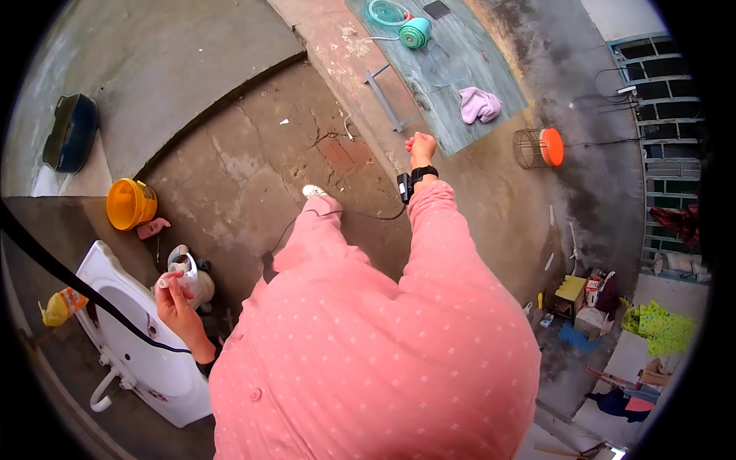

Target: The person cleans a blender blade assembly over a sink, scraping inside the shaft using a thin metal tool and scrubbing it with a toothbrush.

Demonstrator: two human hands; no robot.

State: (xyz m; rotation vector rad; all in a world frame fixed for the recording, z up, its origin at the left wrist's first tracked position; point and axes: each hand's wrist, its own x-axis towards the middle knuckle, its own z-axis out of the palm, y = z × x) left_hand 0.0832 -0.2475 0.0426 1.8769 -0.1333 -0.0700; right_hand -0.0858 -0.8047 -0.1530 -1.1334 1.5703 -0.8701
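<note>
Two bare hands show; the right hand (pixel 420 149) is curled into a loose fist, and whether anything is inside it I cannot tell; the left hand (pixel 178 307) has its fingers bent in toward the thumb, and I cannot tell whether it pinches something; nearest the left hand are one white sink (pixel 181 406), spreading below and beside it, and one white jug (pixel 202 291), just behind its fingers; farther past those fingers stand one yellow bucket (pixel 149 202) and one pink bottle (pixel 153 228); just beyond the right fist lies one grey-green board (pixel 448 129), bearing one lilac cloth (pixel 479 105) and, farther off, one teal pot (pixel 415 33); one grey metal bar (pixel 381 96) lies near that fist, and one orange-topped wire basket (pixel 529 149) to its right.
</note>
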